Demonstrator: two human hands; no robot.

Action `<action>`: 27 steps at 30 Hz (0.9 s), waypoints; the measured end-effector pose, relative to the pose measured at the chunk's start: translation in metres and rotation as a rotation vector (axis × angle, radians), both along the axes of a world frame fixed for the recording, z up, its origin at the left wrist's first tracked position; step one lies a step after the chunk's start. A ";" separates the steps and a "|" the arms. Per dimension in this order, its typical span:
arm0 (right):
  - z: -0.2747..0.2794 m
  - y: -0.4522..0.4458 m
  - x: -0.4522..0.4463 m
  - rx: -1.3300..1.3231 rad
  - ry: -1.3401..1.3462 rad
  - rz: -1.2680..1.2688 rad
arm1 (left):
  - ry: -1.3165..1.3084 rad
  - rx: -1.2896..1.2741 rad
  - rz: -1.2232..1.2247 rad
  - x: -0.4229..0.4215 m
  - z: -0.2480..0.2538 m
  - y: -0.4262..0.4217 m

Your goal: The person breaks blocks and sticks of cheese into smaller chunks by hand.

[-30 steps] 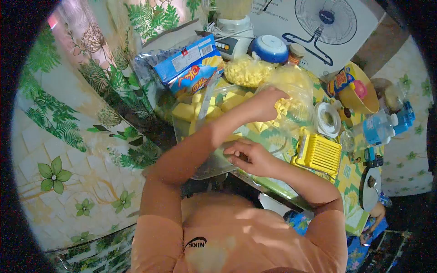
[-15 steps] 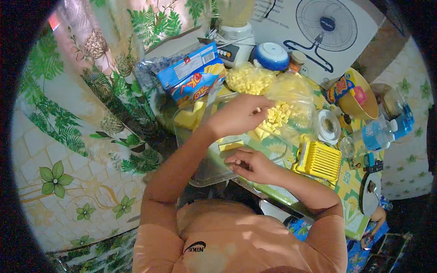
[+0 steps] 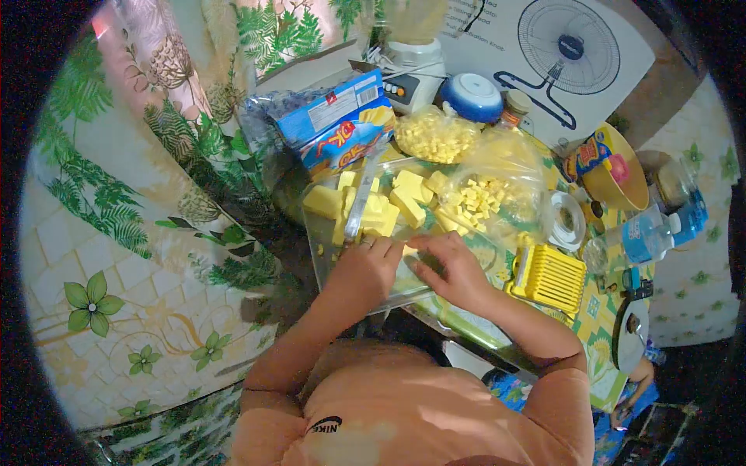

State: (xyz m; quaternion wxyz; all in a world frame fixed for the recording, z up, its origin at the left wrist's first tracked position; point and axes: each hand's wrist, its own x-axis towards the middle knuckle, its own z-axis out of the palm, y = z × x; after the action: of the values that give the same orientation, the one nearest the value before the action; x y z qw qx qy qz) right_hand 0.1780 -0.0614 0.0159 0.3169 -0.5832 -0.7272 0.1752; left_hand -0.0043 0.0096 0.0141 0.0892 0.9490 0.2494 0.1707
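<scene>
My left hand (image 3: 364, 270) is closed over the near side of a clear plastic tray (image 3: 317, 247), its fingertips pressed together. Facing it, my right hand (image 3: 454, 272) bends its thumb and fingers at the same spot. Between the fingertips a small piece of cheese (image 3: 409, 251) shows in part; the fingers hide most of it. Just beyond, yellow cheese blocks (image 3: 378, 213) lie in the tray. A long metal blade (image 3: 360, 206) rests across them, its lower end near my left fingers. Small cheese cubes (image 3: 478, 198) spill at the mouth of a clear plastic bag (image 3: 513, 167).
A filled bag of cheese cubes (image 3: 437, 136), a blue box (image 3: 334, 116), a blender (image 3: 413, 74) and a blue bowl (image 3: 472, 97) stand behind. To the right are a yellow slotted slicer (image 3: 548, 279), a water bottle (image 3: 641, 241) and a yellow bowl (image 3: 633, 175). Another person's hand (image 3: 622, 414) shows lower right.
My left hand has drawn back from the cheese cubes to the near side of the tray. My right hand has moved slightly right and up, and the hands now meet at the cheese piece.
</scene>
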 end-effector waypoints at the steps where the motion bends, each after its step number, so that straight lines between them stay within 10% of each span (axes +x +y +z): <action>1: -0.001 0.000 -0.001 0.004 0.004 -0.012 | 0.001 0.049 0.007 0.000 -0.001 -0.001; 19: -0.003 0.002 0.002 -0.027 -0.065 0.050 | -0.057 -0.030 0.031 0.008 -0.011 -0.001; 27: -0.003 0.002 0.002 -0.068 0.292 -0.028 | -0.039 -0.202 0.062 0.003 0.004 0.000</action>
State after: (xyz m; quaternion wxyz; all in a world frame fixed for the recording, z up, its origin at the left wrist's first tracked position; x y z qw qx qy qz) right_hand 0.1798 -0.0591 0.0125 0.4017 -0.5719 -0.6588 0.2785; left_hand -0.0011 0.0091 0.0181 0.1841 0.9235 0.2927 0.1659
